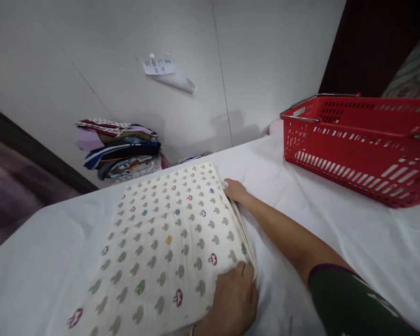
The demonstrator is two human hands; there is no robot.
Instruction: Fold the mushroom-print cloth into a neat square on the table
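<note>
Mushroom-print cloth (171, 240) lies folded in layers before you on the white-covered table (283, 284), reaching from the far edge towards the near one. Off the table's left edge, you have dim pinkish-purple fabric (7, 186) beside a dark brown strip (31, 149). Next, just beyond the far edge, a pile of folded garments (124, 149) stands against the pale wall (259, 56), striped and patterned pieces among them, with clear plastic near its bottom. Higher up, a paper note (159, 66) with handwriting is stuck to that wall.

Your left hand (235, 296) curls its fingers at the cloth's near right corner; you cannot tell from this view whether they grip or only press. Your right hand (236, 190), reaching out of a dark green sleeve (353, 301), grasps the layered right edge, near the far right corner. Well apart from the cloth, a red plastic basket (357, 156) with metal handles stands at the table's far right corner.
</note>
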